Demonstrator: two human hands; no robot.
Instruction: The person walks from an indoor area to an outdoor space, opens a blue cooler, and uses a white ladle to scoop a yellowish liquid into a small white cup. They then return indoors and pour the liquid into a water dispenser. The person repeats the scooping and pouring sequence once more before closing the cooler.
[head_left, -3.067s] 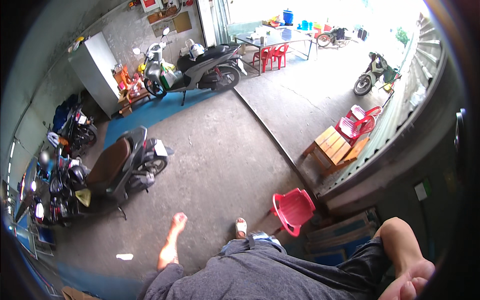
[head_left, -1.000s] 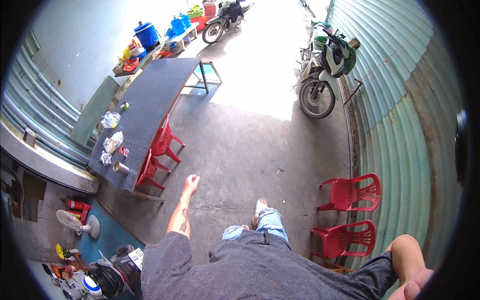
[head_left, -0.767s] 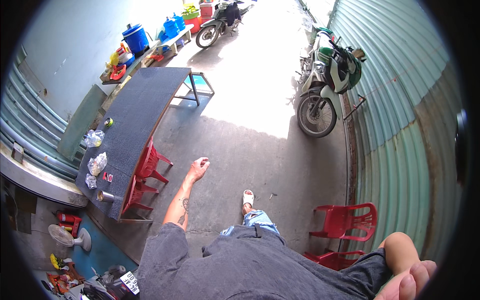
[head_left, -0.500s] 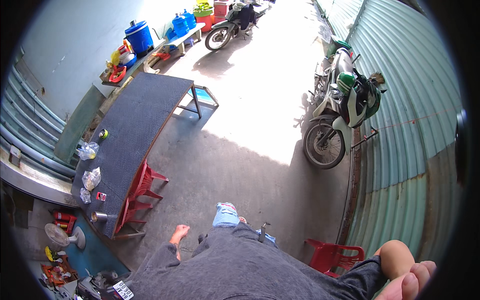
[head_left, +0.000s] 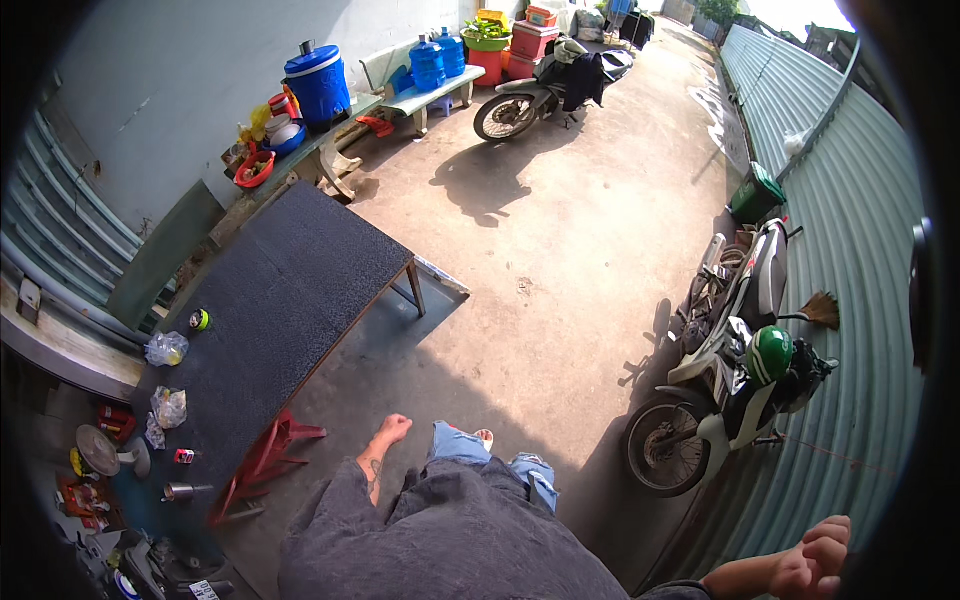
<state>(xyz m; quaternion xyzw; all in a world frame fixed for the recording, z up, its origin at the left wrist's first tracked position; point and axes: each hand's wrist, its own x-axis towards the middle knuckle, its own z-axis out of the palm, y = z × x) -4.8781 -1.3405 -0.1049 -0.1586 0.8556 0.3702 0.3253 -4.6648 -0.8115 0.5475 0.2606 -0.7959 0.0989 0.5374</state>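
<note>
My left hand (head_left: 394, 429) hangs beside my body over the concrete floor, fingers curled into a loose fist with nothing showing in it. My right hand (head_left: 815, 560) is raised at the lower right, near the corrugated metal wall (head_left: 850, 380). Its fingers are folded in too, and no object shows between them. Nearest to the left hand are a red plastic chair (head_left: 268, 458) and a dark table (head_left: 300, 285). On that table lie clear plastic bags (head_left: 168, 407), a small red-and-white box (head_left: 184, 456), a metal cup (head_left: 180, 492) and a green-and-black round item (head_left: 200, 319).
A parked motorbike (head_left: 715, 410) with a green helmet (head_left: 769, 354) stands along the right wall, a green bin (head_left: 756, 194) behind it. Another motorbike (head_left: 545, 92) is parked ahead. Benches at left carry a blue cooler (head_left: 318, 86) and water jugs (head_left: 428, 66). A fan (head_left: 98, 450) stands lower left.
The view has tilted up and shifted, and I have advanced along the passage. My right hand has swung lower and turned over; my left has moved slightly forward. The second red chair has left view.
</note>
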